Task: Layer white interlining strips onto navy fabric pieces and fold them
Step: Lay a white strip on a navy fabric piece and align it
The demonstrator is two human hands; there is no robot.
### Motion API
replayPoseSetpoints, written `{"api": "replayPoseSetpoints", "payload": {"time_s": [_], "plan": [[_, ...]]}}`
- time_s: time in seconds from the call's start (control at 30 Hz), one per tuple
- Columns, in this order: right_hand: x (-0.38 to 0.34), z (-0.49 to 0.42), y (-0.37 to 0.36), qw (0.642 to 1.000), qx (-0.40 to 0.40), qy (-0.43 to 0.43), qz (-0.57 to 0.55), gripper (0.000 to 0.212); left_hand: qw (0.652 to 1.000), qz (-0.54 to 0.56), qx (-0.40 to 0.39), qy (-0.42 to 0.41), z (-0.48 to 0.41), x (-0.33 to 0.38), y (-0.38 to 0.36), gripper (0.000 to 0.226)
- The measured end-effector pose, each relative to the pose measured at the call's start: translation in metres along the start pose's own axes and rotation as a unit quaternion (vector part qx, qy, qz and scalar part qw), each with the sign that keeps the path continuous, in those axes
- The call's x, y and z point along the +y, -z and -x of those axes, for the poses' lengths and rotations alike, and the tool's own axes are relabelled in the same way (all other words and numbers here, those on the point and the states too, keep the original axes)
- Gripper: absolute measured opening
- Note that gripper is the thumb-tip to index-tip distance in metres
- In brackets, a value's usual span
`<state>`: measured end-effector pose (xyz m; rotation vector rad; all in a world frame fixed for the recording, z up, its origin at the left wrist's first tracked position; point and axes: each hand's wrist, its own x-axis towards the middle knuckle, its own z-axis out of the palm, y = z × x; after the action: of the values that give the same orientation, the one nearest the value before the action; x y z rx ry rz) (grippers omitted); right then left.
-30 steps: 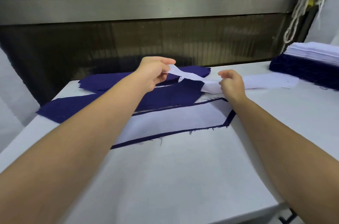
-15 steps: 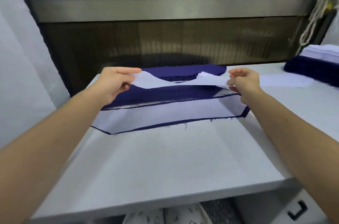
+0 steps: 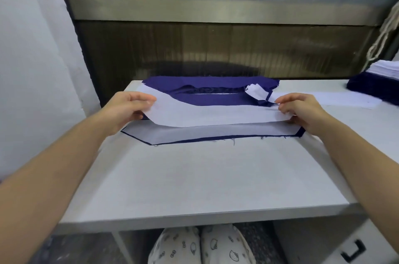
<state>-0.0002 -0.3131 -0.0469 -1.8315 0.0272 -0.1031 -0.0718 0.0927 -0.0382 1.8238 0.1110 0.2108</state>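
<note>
The long white interlining strip (image 3: pixel 216 115) now hangs stretched flat between the left hand (image 3: pixel 127 108) and right hand (image 3: pixel 302 110) — no longer bunched — both hands spread wider and drawn nearer.

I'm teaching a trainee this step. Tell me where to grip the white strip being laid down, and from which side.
Grip the white interlining strip at its two short ends, coming in from outside each end, as the left hand and right hand do now, thumbs on top. It is long, thin and limp, sagging slightly over the navy piece; a middle grip would likely let both ends droop.
</note>
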Motion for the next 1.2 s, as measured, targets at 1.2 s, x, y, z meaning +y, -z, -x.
{"api": "replayPoseSetpoints", "payload": {"time_s": [1.2], "plan": [[-0.002, 0.002, 0.004, 0.959, 0.065, 0.093, 0.260, 0.037, 0.964, -0.254, -0.073, -0.043, 0.018, 0.008, 0.021, 0.012]]}}
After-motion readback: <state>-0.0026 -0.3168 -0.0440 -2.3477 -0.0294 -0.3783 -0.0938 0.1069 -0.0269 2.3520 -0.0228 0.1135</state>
